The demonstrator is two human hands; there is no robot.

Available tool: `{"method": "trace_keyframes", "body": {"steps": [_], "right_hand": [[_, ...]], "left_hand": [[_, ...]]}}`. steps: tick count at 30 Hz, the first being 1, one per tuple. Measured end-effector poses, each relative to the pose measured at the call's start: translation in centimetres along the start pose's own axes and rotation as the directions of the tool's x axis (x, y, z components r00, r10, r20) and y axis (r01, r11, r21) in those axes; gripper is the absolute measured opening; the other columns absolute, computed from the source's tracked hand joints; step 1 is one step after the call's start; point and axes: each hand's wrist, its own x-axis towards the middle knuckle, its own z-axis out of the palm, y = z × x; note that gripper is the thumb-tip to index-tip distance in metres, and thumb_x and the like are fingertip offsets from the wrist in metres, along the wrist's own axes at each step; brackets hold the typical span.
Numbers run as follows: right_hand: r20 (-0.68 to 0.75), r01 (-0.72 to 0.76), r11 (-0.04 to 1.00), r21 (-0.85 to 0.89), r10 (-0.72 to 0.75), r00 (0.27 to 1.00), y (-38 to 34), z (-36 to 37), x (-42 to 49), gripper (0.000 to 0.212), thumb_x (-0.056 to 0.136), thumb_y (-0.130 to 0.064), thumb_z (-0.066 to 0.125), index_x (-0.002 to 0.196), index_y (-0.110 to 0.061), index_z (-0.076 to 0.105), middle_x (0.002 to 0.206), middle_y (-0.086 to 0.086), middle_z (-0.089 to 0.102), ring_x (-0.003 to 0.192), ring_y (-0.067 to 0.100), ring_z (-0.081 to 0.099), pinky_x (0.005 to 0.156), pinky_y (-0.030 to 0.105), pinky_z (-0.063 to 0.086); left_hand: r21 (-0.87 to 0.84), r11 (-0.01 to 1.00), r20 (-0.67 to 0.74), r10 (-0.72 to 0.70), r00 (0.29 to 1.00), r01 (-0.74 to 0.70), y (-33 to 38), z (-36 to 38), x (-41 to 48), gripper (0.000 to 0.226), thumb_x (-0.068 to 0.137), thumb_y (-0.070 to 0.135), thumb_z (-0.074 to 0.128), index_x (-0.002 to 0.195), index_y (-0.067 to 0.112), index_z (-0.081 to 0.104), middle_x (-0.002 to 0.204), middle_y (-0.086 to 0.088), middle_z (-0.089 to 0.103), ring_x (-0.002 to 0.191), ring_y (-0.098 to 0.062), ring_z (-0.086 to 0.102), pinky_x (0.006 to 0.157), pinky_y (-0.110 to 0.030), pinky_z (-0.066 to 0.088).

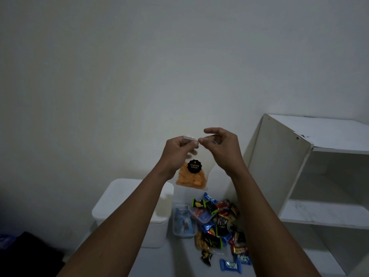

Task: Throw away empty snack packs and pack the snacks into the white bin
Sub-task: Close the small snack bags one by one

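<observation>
Left hand (pixel 178 150) and right hand (pixel 222 149) pinch snack bag (pixel 192 177) hanging beneath them.

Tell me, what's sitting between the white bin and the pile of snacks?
A clear plastic box holding blue things sits between them, as the head view shows.

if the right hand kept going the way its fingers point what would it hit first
The right hand points left, so it would likely meet the clear top edge of the snack bag first, then the left hand pinching it; depth is hard to judge.
</observation>
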Motion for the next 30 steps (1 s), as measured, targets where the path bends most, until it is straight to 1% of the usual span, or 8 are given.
{"method": "trace_keyframes", "body": {"steps": [4,7,10,13,18,23,26,30], "right_hand": [[0.111,-0.011,0.993,-0.115,0.024,0.994,-0.1,0.2,-0.1,0.012,0.090,-0.023,0.073,0.097,-0.013,0.076,0.081,0.008,0.075,0.070,0.007,0.066,0.069,0.020,0.053],[0.119,-0.013,0.984,-0.176,0.034,0.992,-0.2,0.7,-0.1,0.017,0.094,-0.024,0.068,0.088,-0.010,0.076,0.075,0.005,0.071,0.066,0.006,0.059,0.064,0.019,0.048],[0.128,0.001,0.976,-0.220,0.028,0.991,-0.3,1.2,0.0,0.021,0.096,-0.024,0.064,0.084,-0.009,0.073,0.074,0.009,0.066,0.066,0.011,0.053,0.065,0.026,0.043],[0.109,0.026,0.971,-0.236,0.000,0.994,-0.3,1.7,0.2,0.020,0.095,-0.027,0.066,0.083,-0.014,0.073,0.072,0.002,0.068,0.066,0.011,0.055,0.064,0.026,0.044],[0.022,-0.044,0.999,-0.016,0.044,0.999,-0.3,1.4,-0.1,0.018,0.087,-0.023,0.076,0.088,-0.005,0.076,0.072,0.002,0.071,0.062,0.001,0.062,0.058,0.010,0.045],[-0.004,-0.137,0.968,0.211,0.141,0.990,-0.2,2.6,-0.4,0.014,0.089,-0.022,0.074,0.087,-0.008,0.075,0.077,0.003,0.070,0.074,0.009,0.063,0.068,0.024,0.048],[-0.046,-0.163,0.945,0.284,0.183,0.982,-0.4,3.8,-0.4,0.010,0.087,-0.025,0.075,0.090,-0.015,0.076,0.080,0.000,0.073,0.080,0.009,0.067,0.075,0.028,0.049],[-0.104,-0.170,0.931,0.325,0.213,0.971,-0.5,4.7,-0.2,0.012,0.086,-0.025,0.077,0.083,-0.014,0.074,0.078,-0.001,0.073,0.080,0.007,0.067,0.081,0.029,0.047]], "left_hand": [[0.001,1.000,-0.025,0.015,1.000,-0.015,-0.3,-0.9,-0.4,0.011,0.091,0.015,0.066,0.089,0.008,0.074,0.082,0.000,0.072,0.074,-0.014,0.065,0.076,-0.033,0.053],[-0.017,1.000,-0.008,0.009,1.000,-0.009,-0.4,-1.2,-0.5,0.014,0.093,0.021,0.067,0.093,0.009,0.075,0.083,0.001,0.073,0.073,-0.013,0.065,0.072,-0.031,0.053],[-0.011,1.000,-0.001,0.012,1.000,-0.012,-0.3,-1.4,-0.2,0.012,0.094,0.021,0.066,0.093,0.013,0.074,0.085,0.001,0.072,0.074,-0.012,0.065,0.072,-0.031,0.053],[-0.011,1.000,0.003,0.025,1.000,-0.025,-0.1,-1.5,-0.1,0.011,0.096,0.020,0.063,0.092,0.012,0.070,0.088,-0.002,0.070,0.075,-0.013,0.066,0.072,-0.031,0.053],[-0.054,0.998,-0.062,0.032,0.998,-0.036,0.0,-2.3,0.1,0.012,0.096,0.022,0.063,0.092,0.015,0.071,0.089,0.001,0.072,0.075,-0.013,0.067,0.070,-0.031,0.052],[-0.156,0.988,-0.081,-0.002,0.997,-0.010,-0.2,-2.7,0.1,0.018,0.100,0.025,0.056,0.096,0.016,0.071,0.089,0.001,0.070,0.076,-0.015,0.066,0.066,-0.028,0.050],[-0.155,0.987,-0.095,0.014,0.995,-0.029,-0.1,-2.2,0.0,0.019,0.100,0.026,0.056,0.098,0.015,0.071,0.090,0.000,0.071,0.078,-0.016,0.067,0.070,-0.030,0.053],[-0.169,0.983,-0.165,0.038,0.986,-0.066,0.2,-1.6,0.0,0.022,0.101,0.025,0.054,0.098,0.011,0.070,0.086,0.001,0.070,0.074,-0.013,0.067,0.070,-0.028,0.053]]}}
